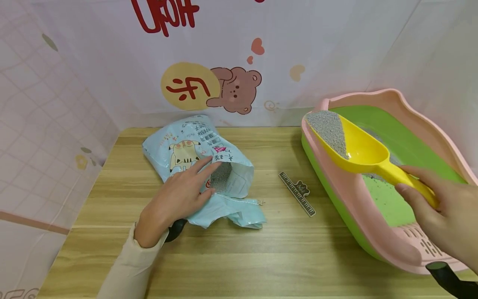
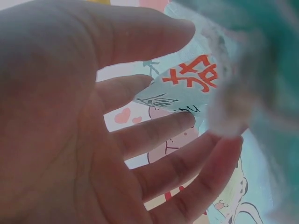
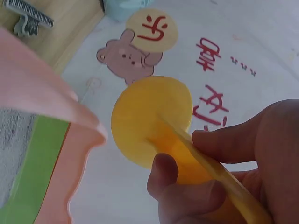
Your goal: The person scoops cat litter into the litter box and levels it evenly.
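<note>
The right hand (image 1: 448, 214) grips the handle of a yellow scoop (image 1: 364, 153), which carries a load of grey cat litter (image 1: 328, 129) at its front. It holds the scoop over the near-left rim of a pink and green litter box (image 1: 367, 199). Fingers and thumb close round the handle in the right wrist view. On the left, an opened light-blue litter bag (image 1: 201, 137) lies on its side, grey granules (image 1: 221, 176) showing in its mouth. The left hand (image 1: 179, 193) rests on the bag by that mouth, fingers extended and slightly spread, as the left wrist view also shows.
Between bag and box, a bear-topped clip (image 1: 297, 194) lies on the wooden table (image 1: 261, 257). Some litter is scattered on the green floor (image 1: 396, 203) of the box, beside a slotted pink step (image 1: 420, 238). A printed white curtain (image 1: 336, 50) hangs behind the table.
</note>
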Demonstrator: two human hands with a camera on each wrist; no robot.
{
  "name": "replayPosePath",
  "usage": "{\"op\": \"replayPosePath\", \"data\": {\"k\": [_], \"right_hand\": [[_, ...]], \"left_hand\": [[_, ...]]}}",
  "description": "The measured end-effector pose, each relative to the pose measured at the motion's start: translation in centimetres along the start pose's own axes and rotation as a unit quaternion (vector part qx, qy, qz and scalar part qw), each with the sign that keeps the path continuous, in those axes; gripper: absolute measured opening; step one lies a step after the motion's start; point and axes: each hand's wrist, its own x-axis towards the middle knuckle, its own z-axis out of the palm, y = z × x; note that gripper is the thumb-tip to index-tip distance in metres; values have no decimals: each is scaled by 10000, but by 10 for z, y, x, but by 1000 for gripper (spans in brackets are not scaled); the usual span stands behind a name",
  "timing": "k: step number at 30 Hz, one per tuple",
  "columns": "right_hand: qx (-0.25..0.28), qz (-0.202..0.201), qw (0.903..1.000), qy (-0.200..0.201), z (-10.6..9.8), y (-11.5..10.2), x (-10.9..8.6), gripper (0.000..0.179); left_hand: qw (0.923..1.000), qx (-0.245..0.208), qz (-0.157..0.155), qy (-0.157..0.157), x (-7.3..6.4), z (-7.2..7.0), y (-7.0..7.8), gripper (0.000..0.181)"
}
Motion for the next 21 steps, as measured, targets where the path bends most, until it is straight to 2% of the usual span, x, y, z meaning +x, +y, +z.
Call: {"op": "replayPosePath", "data": {"k": [2,6,8,11,12,17,21], "right_hand": [[414,308,9987,30,-1,10,2,34],[968,597,9934,164,2,35,5,63],[1028,649,9924,211,4,45,7,57],[787,832,9932,221,5,55,11,32],[668,913,9934,188,5,58,12,29],[240,1306,9911,-113,9,69,17,33],[-177,1426,9882,-530,13,79,22,35]], "left_hand": [[10000,-9,-8,3,0,0,0,64],[10000,-23,-45,-17,0,1,0,64],[10000,-26,-68,-31,0,1,0,64],[9999,-50,-109,-51,1,1,0,65],[9999,-54,-119,-57,1,1,0,65],[9999,-73,-127,-78,1,1,0,65],[9999,-76,-119,-82,2,1,0,65]]}}
